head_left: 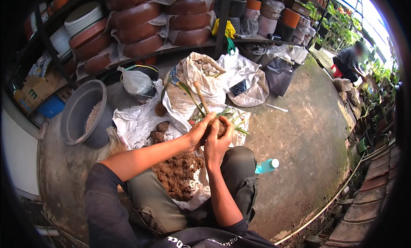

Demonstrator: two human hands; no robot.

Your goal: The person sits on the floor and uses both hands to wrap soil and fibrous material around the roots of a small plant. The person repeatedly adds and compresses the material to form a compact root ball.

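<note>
Cupping a brown root ball (pixel 217 129) at twelve o'clock above the knees, left hand (pixel 198 132) and right hand (pixel 217 143) press together around it; squeezing harder could crumble soil or snap the green shoots (pixel 233 117).

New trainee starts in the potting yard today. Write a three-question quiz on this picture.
1. True or false: both hands, the left hand and the right hand, close around one brown root ball.
2. What lies on the concrete by the person's right knee? A) a turquoise bottle B) a red trowel C) a glove
3. Fill in: the loose brown soil lies on a white ____ between the knees.

Key
1. True; a small plant with green leaves rises from the root ball.
2. A, the turquoise bottle with a white cap.
3. Sack; the white sack is spread flat on the ground.
</note>
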